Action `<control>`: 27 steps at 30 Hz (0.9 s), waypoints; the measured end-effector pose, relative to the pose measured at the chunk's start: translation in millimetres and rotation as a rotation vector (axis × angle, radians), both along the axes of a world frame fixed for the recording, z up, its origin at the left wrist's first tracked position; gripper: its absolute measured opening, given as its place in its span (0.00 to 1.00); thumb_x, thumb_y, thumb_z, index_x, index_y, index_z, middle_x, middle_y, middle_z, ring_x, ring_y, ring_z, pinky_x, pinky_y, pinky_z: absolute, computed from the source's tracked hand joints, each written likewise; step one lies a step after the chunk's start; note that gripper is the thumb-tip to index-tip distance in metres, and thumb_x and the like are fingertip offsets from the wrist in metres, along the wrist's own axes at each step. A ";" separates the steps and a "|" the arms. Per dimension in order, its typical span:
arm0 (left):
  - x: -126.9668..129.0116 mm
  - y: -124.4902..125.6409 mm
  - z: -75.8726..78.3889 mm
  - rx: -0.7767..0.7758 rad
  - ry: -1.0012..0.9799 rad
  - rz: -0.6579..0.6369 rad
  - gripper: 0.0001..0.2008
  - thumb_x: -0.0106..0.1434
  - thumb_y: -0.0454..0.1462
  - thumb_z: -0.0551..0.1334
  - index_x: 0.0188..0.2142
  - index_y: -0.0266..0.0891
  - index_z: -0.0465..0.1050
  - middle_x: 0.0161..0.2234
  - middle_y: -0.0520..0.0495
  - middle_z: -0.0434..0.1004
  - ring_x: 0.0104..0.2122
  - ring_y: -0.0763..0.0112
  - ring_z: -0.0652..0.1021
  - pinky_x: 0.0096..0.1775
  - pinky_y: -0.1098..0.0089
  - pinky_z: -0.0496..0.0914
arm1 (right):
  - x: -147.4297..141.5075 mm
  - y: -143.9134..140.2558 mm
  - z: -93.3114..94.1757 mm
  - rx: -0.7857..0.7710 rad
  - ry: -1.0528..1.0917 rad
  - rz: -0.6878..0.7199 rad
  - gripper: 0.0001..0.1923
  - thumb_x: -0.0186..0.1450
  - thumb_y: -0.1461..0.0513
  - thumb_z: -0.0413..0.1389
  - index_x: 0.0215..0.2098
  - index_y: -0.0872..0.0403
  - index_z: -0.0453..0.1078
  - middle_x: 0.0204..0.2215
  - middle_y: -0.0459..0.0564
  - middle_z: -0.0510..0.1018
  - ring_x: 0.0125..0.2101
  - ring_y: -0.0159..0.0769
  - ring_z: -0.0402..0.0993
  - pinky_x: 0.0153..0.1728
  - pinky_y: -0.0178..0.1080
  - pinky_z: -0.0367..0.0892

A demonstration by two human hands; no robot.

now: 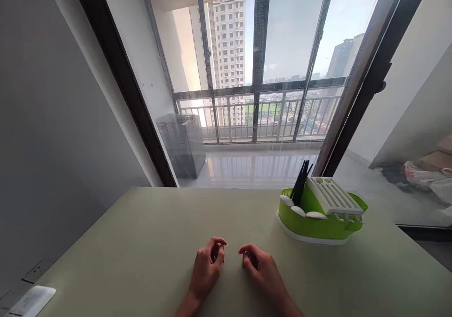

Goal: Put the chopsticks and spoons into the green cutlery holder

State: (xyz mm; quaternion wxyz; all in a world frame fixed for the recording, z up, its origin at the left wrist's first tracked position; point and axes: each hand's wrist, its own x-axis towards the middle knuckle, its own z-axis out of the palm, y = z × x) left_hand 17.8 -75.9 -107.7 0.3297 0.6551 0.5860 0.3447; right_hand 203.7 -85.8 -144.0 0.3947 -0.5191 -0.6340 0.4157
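A big window (289,48) fills the far side, with tall houses outside. In front of it is one wide, pale desk (141,241). On the right of the desk sits one green rack (318,225) with one white lid (334,197) on top.

Two hands lie on the desk, close to the near edge and near each other, but not touching. The left hand (206,267) has its fingers curled in, with the tips tucked by the thumb. The right hand (259,267) looks the same. Both are nearly closed. I see nothing held in them, though something very tiny could hide inside.

The rack is the nearest thing to the hands. It is well apart from them, farther back and to the right. The right hand is the closer one.

I think this is a waiting step: the hands rest and no work has begun. To get to the rack, the right hand would have to uncurl and reach forward and to the right.

A bunch of black chopsticks (302,182) stands up at the back left of the rack. They sit too close together to count. Three white spoons (298,210) lie along its near rim.

One flat white thing (30,302) lies at the left corner. I cannot tell what it is.
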 end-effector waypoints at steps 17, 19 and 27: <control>-2.6 -1.1 2.0 0.000 0.033 -0.003 0.16 0.69 0.47 0.53 0.41 0.41 0.74 0.22 0.55 0.65 0.23 0.71 0.67 0.28 0.73 0.62 | -1.8 1.9 10.3 -0.016 0.027 -0.007 0.14 0.66 0.56 0.49 0.39 0.54 0.74 0.26 0.46 0.76 0.25 0.34 0.68 0.29 0.34 0.60; -4.0 -3.7 1.3 0.005 0.023 0.002 0.16 0.69 0.47 0.53 0.40 0.41 0.73 0.22 0.55 0.64 0.23 0.71 0.67 0.28 0.73 0.62 | -3.3 1.6 9.7 -0.013 0.011 -0.012 0.14 0.67 0.56 0.48 0.39 0.53 0.74 0.26 0.45 0.76 0.24 0.34 0.68 0.29 0.34 0.60; -7.5 -11.8 -3.1 -0.009 0.011 -0.016 0.15 0.68 0.47 0.54 0.41 0.41 0.74 0.23 0.55 0.67 0.24 0.71 0.69 0.28 0.74 0.64 | -8.5 0.6 8.3 0.004 -0.040 -0.050 0.14 0.67 0.57 0.47 0.39 0.53 0.73 0.25 0.44 0.75 0.24 0.32 0.67 0.29 0.34 0.58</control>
